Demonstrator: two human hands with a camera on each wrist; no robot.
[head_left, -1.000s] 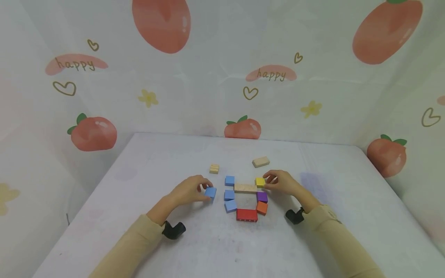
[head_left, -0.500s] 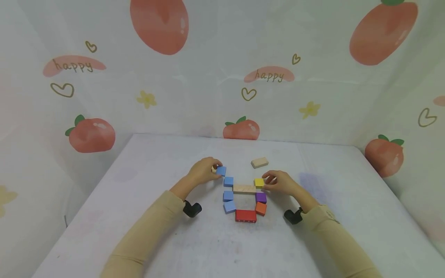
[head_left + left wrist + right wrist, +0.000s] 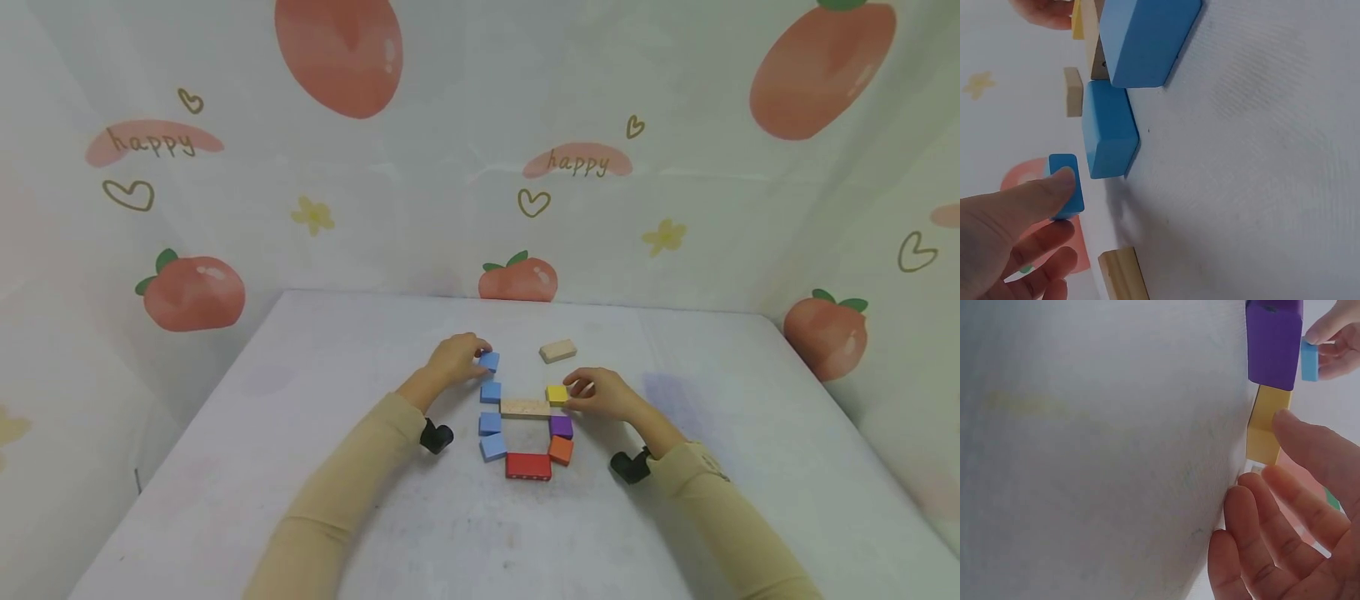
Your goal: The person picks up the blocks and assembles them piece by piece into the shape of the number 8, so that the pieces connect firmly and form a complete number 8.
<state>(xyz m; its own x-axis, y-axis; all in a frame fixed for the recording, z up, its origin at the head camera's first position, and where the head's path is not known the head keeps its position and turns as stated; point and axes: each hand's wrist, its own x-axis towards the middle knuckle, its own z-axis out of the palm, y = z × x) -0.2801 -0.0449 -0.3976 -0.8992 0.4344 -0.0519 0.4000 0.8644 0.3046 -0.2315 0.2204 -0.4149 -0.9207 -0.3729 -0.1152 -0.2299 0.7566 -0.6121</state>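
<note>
My left hand [image 3: 454,360] pinches a blue block [image 3: 489,362] at the far end of the left column of blue blocks. In the left wrist view, the thumb lies over that blue block [image 3: 1066,185], which is held above the table, apart from the nearest blue block [image 3: 1109,130]. At the right column, my right hand [image 3: 606,395] holds the yellow block [image 3: 557,395] by its side. The right wrist view has the thumb on the yellow block [image 3: 1266,428] and the index fingertip at its end; the other fingers are loosely bent.
A plain wooden block [image 3: 525,408] bridges the two columns; a red block [image 3: 528,467] closes the near end. Purple [image 3: 561,427] and orange [image 3: 561,451] blocks line the right. Another wooden block [image 3: 558,351] lies farther back. A ridged wooden piece [image 3: 1124,275] sits near my left hand.
My left hand has carried the blue block away from me and to the right, to beyond the left column. My right hand stays at the yellow block.
</note>
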